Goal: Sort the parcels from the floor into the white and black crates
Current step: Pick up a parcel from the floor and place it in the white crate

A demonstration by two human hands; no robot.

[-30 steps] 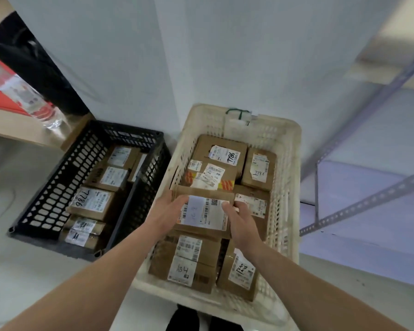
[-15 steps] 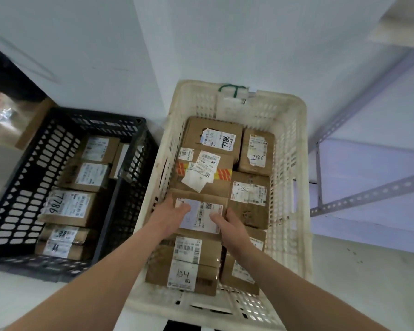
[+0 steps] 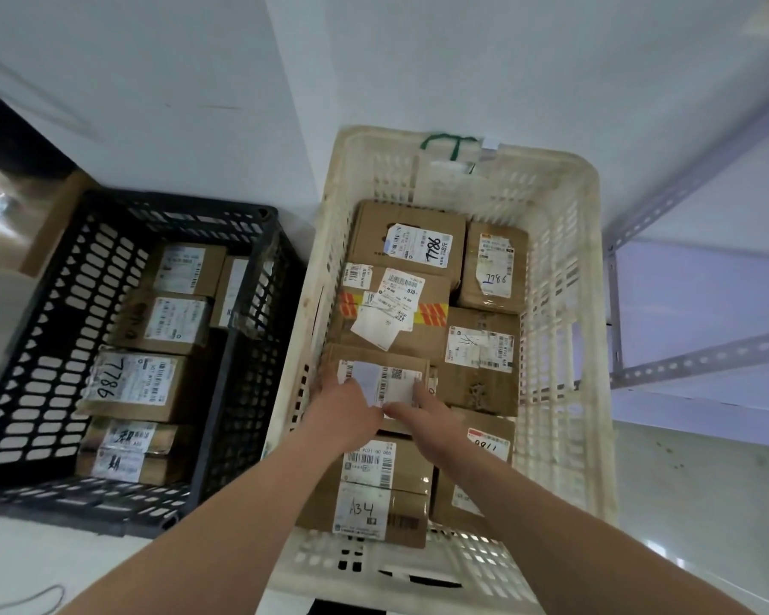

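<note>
The labelled parcel (image 3: 391, 377) has sunk lower into the white crate (image 3: 564, 304); left hand (image 3: 342, 412) and right hand (image 3: 425, 412) grip its near edge, seating it flat.

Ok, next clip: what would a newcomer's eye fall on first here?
The left hand and right hand meet in the middle of the white crate, holding a labelled parcel among many others. To its left stands the black crate, also part-filled with labelled parcels.
</note>
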